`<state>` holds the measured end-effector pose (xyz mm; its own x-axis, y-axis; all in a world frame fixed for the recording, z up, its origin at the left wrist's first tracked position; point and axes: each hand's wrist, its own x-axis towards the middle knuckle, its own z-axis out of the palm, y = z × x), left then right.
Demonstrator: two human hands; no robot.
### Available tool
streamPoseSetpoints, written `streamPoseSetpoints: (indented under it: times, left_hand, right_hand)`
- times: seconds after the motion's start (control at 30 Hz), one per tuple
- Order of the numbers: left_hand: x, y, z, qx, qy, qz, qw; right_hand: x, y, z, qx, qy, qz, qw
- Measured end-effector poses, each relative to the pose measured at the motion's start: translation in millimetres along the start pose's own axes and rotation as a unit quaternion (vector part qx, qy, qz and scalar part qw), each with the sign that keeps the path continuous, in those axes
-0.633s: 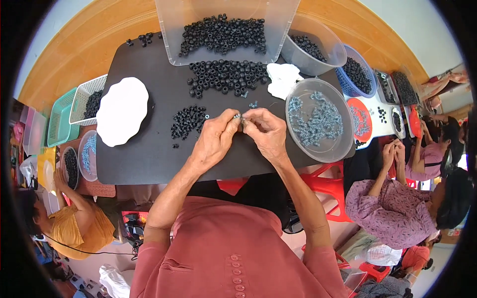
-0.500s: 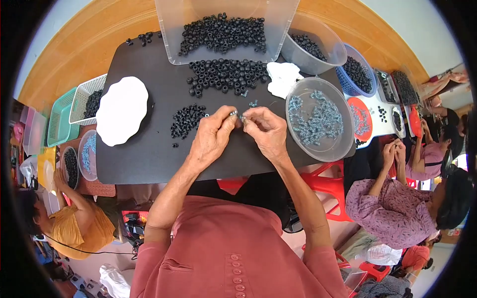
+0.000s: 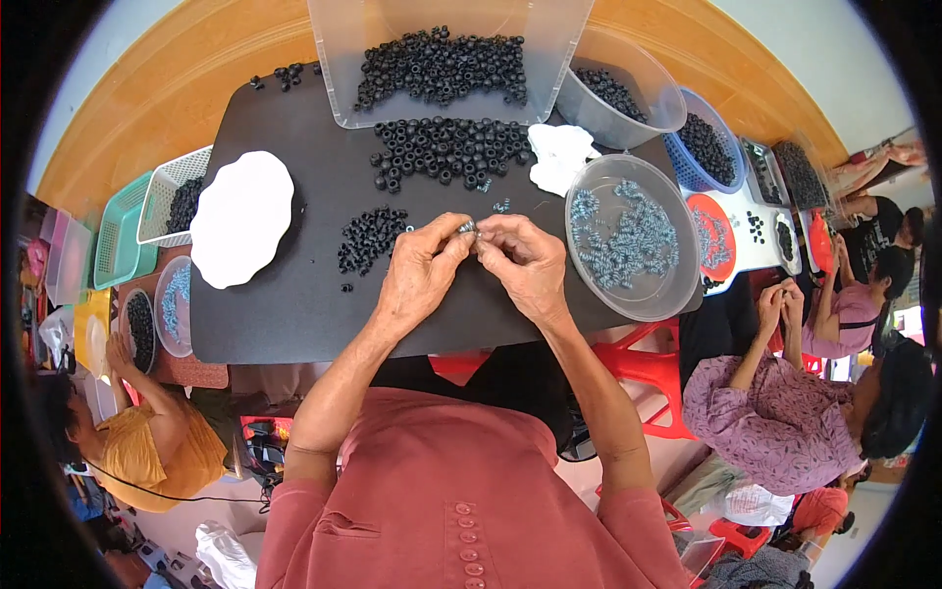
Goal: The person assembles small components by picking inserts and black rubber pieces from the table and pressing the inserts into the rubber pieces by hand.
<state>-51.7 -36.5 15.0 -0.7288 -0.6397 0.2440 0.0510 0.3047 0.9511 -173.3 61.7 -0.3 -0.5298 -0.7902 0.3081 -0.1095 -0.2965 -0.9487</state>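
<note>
My left hand (image 3: 424, 270) pinches a small dark, shiny round part (image 3: 466, 227) between thumb and forefinger over the dark table. Right against it, my right hand (image 3: 525, 263) is closed in a pinch; its fingertips hide what they hold. To the left of my hands lies a pile of small black parts (image 3: 367, 239). Beyond them spreads a heap of larger black round parts with holes (image 3: 446, 149). A few blue-grey springs (image 3: 501, 206) lie loose just past my right fingers. More such springs (image 3: 628, 236) fill the round clear tub (image 3: 579, 287) on my right.
A clear bin (image 3: 339, 93) with black parts tips toward me at the back. Crumpled white material (image 3: 561, 157) and a tub of black parts (image 3: 667, 103) stand at the far right. A white scalloped lid (image 3: 241, 218) lies left. Other people sit at both sides.
My two hands have come together. The fingertips, a small gap apart before with a bluish bit at the right ones, now meet over the small part.
</note>
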Motion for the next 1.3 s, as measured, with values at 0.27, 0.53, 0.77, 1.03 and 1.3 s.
streamPoseSetpoints:
  times: [0.27,0.53,0.77,1.03,1.3]
  left_hand:
    - [0.2,-1.8,2.2,0.054,0.020,0.010,0.998]
    - [-1.3,-3.5,4.2,0.148,-0.003,0.079,0.986]
    - [-3.1,0.6,3.3,0.190,-0.033,0.093,0.977]
    - [-2.1,2.4,3.4,0.159,-0.049,0.079,0.983]
    - [-2.5,3.6,4.0,0.163,-0.015,0.099,0.982]
  right_hand:
    - [-0.2,2.1,-4.4,-0.106,0.026,0.013,0.994]
    - [1.3,-0.6,-3.7,-0.112,0.019,-0.009,0.993]
    - [-0.1,-2.1,-5.5,-0.070,-0.006,0.033,0.997]
    - [-0.1,0.3,-8.1,-0.026,-0.008,0.046,0.999]
    - [-1.5,0.0,-7.9,-0.056,-0.007,0.038,0.998]
